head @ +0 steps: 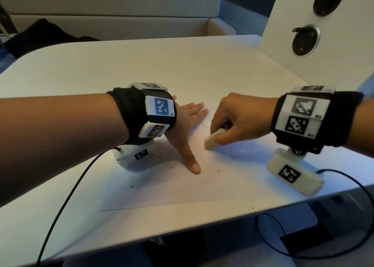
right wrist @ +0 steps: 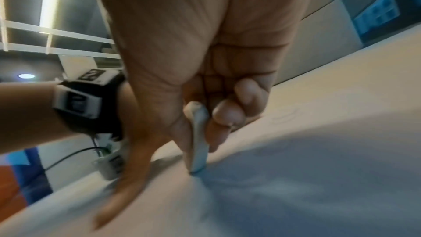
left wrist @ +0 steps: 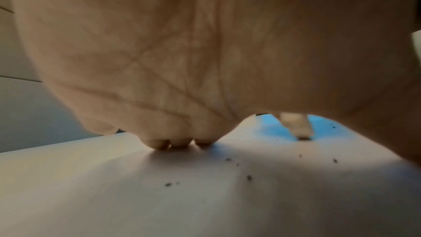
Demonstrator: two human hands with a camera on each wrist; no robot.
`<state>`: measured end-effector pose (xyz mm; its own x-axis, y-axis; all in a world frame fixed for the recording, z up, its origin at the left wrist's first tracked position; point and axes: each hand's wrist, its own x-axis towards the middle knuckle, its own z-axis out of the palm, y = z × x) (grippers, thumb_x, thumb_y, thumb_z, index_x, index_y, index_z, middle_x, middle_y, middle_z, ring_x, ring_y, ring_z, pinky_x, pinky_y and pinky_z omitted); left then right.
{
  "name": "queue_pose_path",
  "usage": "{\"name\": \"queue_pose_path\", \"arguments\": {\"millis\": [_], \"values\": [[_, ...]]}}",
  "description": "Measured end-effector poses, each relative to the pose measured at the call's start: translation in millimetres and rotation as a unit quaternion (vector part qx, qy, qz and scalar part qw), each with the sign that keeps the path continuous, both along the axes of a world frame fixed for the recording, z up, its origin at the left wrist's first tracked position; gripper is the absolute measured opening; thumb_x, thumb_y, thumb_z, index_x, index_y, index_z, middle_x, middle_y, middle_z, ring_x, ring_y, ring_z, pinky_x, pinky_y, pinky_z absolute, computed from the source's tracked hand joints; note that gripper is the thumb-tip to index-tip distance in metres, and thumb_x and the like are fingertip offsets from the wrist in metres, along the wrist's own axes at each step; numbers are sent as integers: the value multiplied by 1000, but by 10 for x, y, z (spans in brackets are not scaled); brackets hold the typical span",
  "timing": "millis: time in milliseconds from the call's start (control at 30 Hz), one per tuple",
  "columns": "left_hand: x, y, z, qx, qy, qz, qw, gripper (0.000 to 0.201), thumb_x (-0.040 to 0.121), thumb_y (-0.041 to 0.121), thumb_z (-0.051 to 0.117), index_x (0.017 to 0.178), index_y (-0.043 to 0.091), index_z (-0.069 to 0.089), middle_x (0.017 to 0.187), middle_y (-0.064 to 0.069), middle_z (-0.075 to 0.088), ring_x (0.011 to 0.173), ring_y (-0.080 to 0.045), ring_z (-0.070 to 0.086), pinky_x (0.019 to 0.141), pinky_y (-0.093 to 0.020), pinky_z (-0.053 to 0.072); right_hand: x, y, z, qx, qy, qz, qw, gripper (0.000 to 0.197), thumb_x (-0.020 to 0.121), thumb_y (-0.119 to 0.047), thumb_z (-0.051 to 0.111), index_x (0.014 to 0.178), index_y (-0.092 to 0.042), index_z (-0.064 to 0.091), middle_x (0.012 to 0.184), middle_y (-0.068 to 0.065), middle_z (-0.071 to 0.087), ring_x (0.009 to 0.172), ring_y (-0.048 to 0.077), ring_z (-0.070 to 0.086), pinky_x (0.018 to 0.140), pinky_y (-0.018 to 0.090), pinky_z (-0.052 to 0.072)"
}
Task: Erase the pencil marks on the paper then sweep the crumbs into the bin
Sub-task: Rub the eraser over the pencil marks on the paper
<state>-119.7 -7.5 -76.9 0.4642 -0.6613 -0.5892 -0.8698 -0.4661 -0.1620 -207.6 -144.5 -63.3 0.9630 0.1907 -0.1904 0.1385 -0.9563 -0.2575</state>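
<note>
Two hands on the paper [head: 182, 189] in the head view. Left hand [head: 185, 129] lies flat, fingers straight and spread toward 12–1 o'clock, thumb toward 5, pinning the sheet. Right hand [head: 240, 119] pinches the eraser [head: 212, 140] between thumb and curled fingers; eraser long axis runs 2 to 8 o'clock, its 8 o'clock end down on the paper, just beside the left thumb at 3. Crumbs [head: 172, 166] scattered at 6–7 o'clock of the left hand, some toward the sheet's near edge. Paper's near edge sits close to the worktop [head: 141, 64] near edge; bare worktop beyond at 12.

Left wrist view: palm of left hand [left wrist: 182, 51] overhead, fingertips [left wrist: 180, 142] pressed on paper [left wrist: 114, 195], crumbs [left wrist: 168, 184] at 5–6 o'clock, eraser [left wrist: 296, 125] tip touching paper at 2.

Right wrist view: right hand [right wrist: 205, 60] grips eraser [right wrist: 198, 138], near upright, tip on paper [right wrist: 318, 177]; left hand's thumb [right wrist: 123, 192] at 7 o'clock. Blurred.
</note>
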Motion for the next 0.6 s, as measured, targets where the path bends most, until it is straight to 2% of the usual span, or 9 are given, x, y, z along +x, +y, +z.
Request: {"name": "queue_pose_path", "arguments": {"millis": [133,233,333,400,467,600], "values": [[-7,-2,5,2,-4,-5,1000,147,53,85,63,146,23,-33,157,5,-33,146,-13,-23,118,-54,-8,62,-125,5,-17,-48,-37,998,33,78,-49,71,76,-16,77,60,0,67,49,7,49,51,18,40],[10,8,0,1,3,-2,1000,149,50,86,64,146,25,-33,156,5,-34,146,-14,-24,118,-55,-8,-44,7,-7,15,7,4,1000,29,78,-46,73,71,-18,76,55,-2,64,47,6,49,47,12,37],[7,-3,-1,1,1,-5,1000,148,51,85,64,146,24,-32,157,5,-33,146,-13,-22,118,-55,-8,44,-64,13,14,22,-21,999,30,74,-50,74,74,-20,78,57,-4,66,47,3,50,46,9,37],[-2,-4,6,2,-2,-9,1000,147,52,85,64,146,23,-31,157,6,-32,146,-13,-21,118,-55,-8,102,-138,2,8,-20,-44,999,31,74,-49,74,75,-18,78,58,-2,66,49,4,49,49,13,39],[2,-1,5,1,-3,-9,1000,147,52,85,63,146,24,-32,157,5,-33,146,-13,-22,118,-55,-8,57,-105,-19,12,-35,-32,999,29,77,-46,73,72,-17,76,59,2,66,49,6,48,51,20,41],[8,2,-1,4,2,-5,1000,149,50,86,63,146,24,-33,156,5,-34,146,-14,-23,118,-55,-8,-22,-4,6,28,41,1,999,29,75,-49,74,73,-20,77,59,0,68,47,4,50,46,11,37]]}}
